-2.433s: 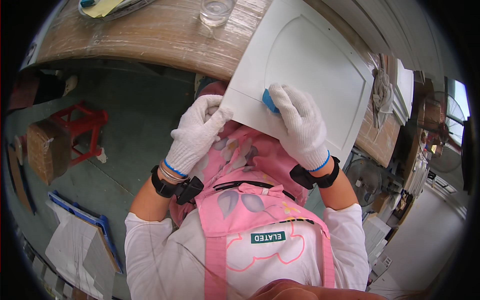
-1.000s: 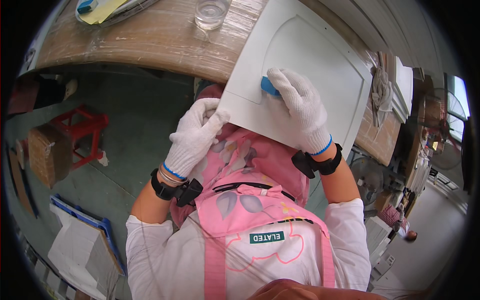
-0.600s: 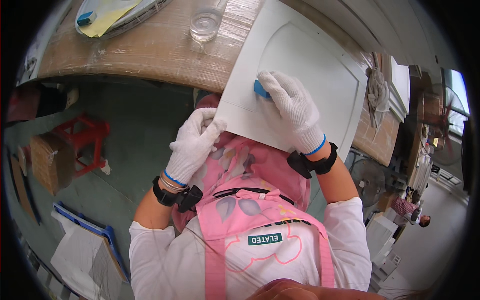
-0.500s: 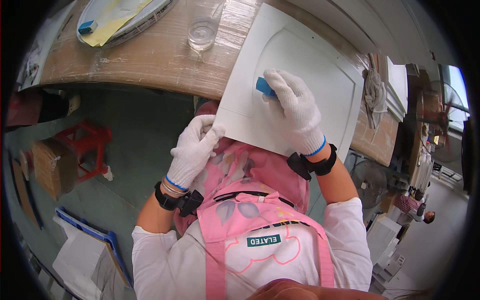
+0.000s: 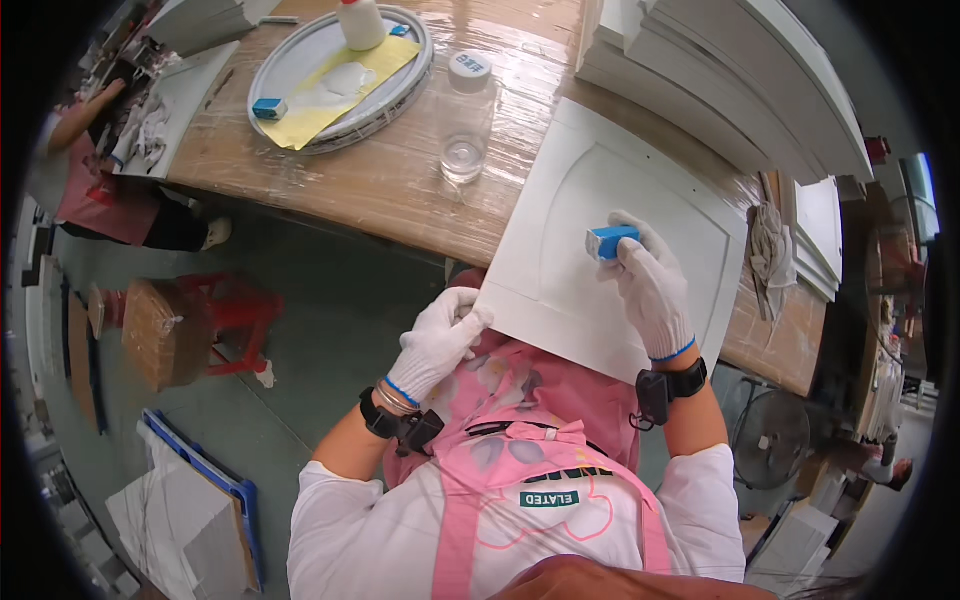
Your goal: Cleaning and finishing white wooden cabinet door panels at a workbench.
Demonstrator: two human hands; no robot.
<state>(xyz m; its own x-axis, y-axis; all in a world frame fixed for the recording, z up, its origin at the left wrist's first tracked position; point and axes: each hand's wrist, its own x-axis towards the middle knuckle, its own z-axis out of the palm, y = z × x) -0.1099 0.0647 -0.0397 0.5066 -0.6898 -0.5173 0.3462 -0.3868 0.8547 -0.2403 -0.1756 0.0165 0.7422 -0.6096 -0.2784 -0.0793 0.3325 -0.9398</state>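
A white panel [image 5: 560, 285] with a curved groove on its face lies tilted across the table's front edge and over my lap. My left hand [image 5: 440, 340], in a white knit glove, pinches the panel's near left corner. Above the panel's right half, my gloved right hand [image 5: 652, 285] holds a small blue block [image 5: 612, 242] with a whitish end, like an eraser, between thumb and fingers. The block's whitish end is tipped up off the surface.
On the wrapped table [image 5: 225, 165] stand a round lid [image 5: 420, 85] with yellow paper [image 5: 310, 125], another blue block [image 5: 268, 109], a white bottle [image 5: 362, 25] and a clear bottle [image 5: 463, 130]. White panels [image 5: 720, 85] are stacked behind. A rag [image 5: 772, 250] lies right; a person [image 5: 90, 190] stands left.
My right hand has turned the blue block so its whitish end shows and lifted it from the panel. My left hand keeps the corner. The view has shifted, showing more of the table.
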